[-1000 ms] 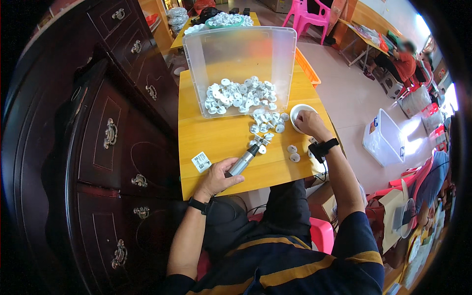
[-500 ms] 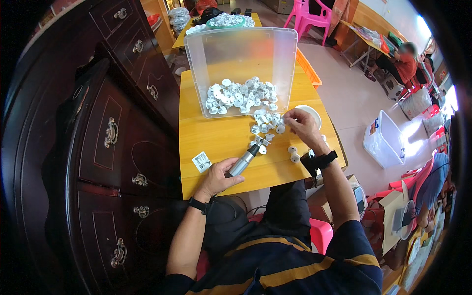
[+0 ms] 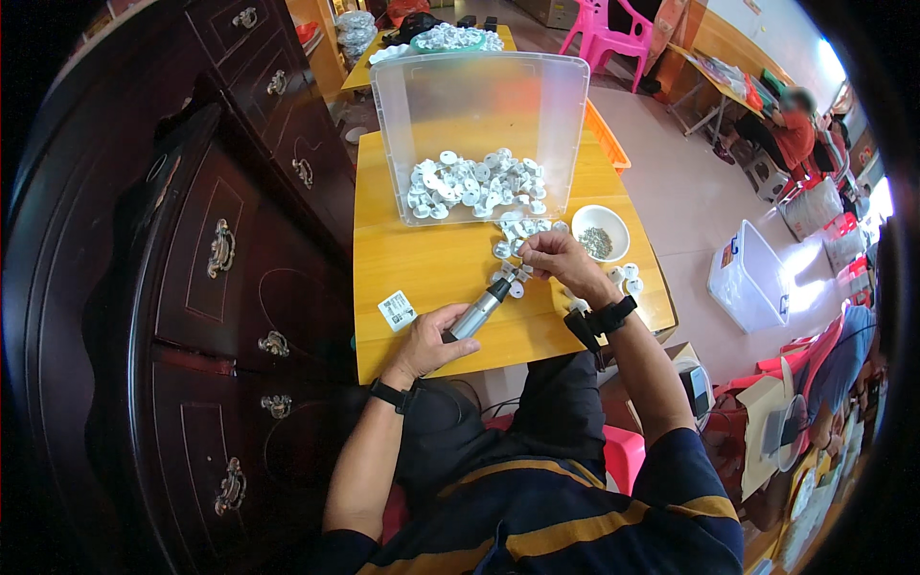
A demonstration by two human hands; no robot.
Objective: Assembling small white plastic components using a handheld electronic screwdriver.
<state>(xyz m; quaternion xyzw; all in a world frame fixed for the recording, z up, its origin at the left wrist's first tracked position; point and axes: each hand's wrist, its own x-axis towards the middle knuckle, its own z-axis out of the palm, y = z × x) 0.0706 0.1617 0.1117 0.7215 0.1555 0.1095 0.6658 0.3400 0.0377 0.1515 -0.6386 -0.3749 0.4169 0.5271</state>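
Dark carved wooden drawers point(image 3: 220, 278) with brass pulls fill the space to the left of the left hand, and a yellow wooden surface point(image 3: 431, 264) carries the work. Beyond both hands, at the far side of the surface, a big clear plastic bin point(image 3: 479, 134) lies tipped on its side, with a heap of small white plastic round parts point(image 3: 474, 182) spilling toward the person. Just beyond the right hand sits a small white bowl of tiny grey screws point(image 3: 600, 233). To the left of the left hand lies a small white printed card point(image 3: 396, 310).

A second ago the right hand point(image 3: 561, 264) was reaching out by the bowl; it has now come back toward the middle and pinches one small white round part point(image 3: 516, 285) between its fingertips. The left hand point(image 3: 431, 340) has kept its place, closed around a grey pen-shaped powered screwdriver point(image 3: 479, 311) whose tip points up at that part, touching it or very nearly. By the look of it, a screw was fetched and part and driver are now brought together for fastening. A few more white parts point(image 3: 628, 278) lie just right of the right hand.
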